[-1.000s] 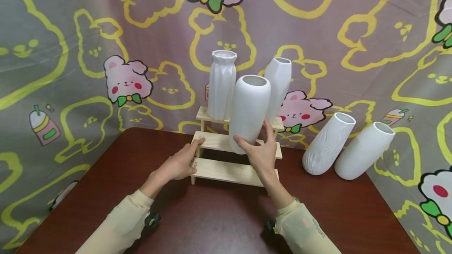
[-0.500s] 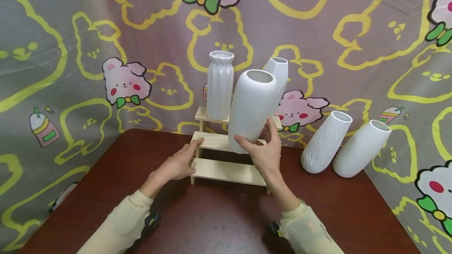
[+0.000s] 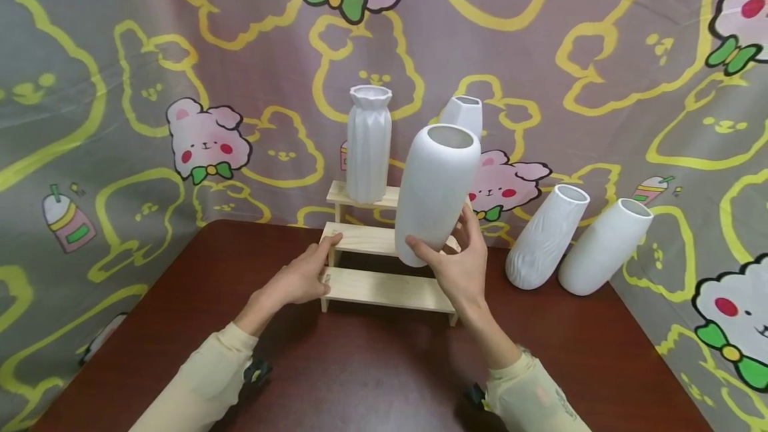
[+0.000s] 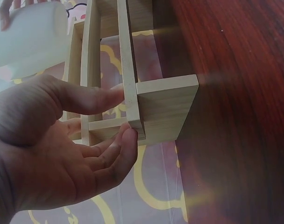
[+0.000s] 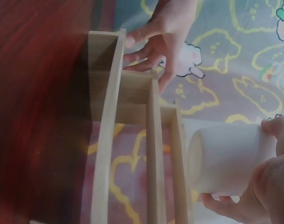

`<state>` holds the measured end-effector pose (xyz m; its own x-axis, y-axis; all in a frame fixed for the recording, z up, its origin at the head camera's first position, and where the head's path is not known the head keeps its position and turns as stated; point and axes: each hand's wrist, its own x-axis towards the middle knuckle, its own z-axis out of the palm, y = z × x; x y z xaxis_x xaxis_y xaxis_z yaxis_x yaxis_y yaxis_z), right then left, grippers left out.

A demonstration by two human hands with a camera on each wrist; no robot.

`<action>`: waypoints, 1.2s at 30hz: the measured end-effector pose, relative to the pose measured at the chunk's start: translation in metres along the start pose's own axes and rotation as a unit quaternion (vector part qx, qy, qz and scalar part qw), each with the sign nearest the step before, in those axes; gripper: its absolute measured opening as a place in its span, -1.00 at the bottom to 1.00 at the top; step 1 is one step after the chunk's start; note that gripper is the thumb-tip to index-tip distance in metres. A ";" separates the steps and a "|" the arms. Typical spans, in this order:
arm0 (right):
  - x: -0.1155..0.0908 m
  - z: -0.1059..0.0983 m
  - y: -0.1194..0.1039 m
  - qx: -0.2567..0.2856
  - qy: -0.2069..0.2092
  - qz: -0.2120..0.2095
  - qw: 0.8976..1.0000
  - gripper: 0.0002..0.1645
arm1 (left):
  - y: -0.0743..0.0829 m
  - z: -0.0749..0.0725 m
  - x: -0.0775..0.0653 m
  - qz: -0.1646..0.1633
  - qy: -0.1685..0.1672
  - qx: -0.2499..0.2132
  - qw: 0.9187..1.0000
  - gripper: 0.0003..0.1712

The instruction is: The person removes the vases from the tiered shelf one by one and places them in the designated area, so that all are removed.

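My right hand grips a smooth white vase low on its body, thumb on the near side. The vase leans, its mouth toward the right, and its base overlaps the middle shelf in the head view. In the right wrist view, the vase base is off the middle shelf's edge. My left hand holds the left end of a three-step wooden stand; in the left wrist view, thumb and fingers pinch a shelf's end. On the top shelf stand a pleated white vase and a faceted white vase, partly hidden.
Two more white vases, one with a wavy relief and one smooth, are on the right of the dark red-brown table. A patterned cloth hangs close behind the stand and along both sides.
My right hand has shifted the held vase rightward, its mouth tilting further right and covering more of the faceted vase. My left hand stays on the stand. The head view has turned slightly right.
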<state>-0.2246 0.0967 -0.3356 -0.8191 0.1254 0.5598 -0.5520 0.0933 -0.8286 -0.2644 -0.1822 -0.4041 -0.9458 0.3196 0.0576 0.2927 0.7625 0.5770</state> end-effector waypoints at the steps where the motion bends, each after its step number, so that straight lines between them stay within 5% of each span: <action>1: -0.001 -0.002 0.000 -0.003 0.002 0.003 1.000 0.06 | 0.000 0.000 0.000 0.000 0.000 -0.002 1.000 0.17; 13: -0.015 -0.026 0.004 -0.027 0.034 0.021 0.999 0.06 | -0.001 -0.004 -0.002 0.010 -0.004 -0.009 1.000 0.18; 36: -0.009 -0.076 -0.002 -0.051 0.085 0.027 0.995 0.00 | -0.001 -0.001 0.000 0.037 -0.007 -0.034 0.999 0.18</action>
<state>-0.2044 0.1705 -0.3389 -0.8037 0.2971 0.5155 -0.4824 0.1817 -0.8569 -0.2647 -0.1839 -0.4037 -0.9194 0.3827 0.0913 0.3519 0.6962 0.6257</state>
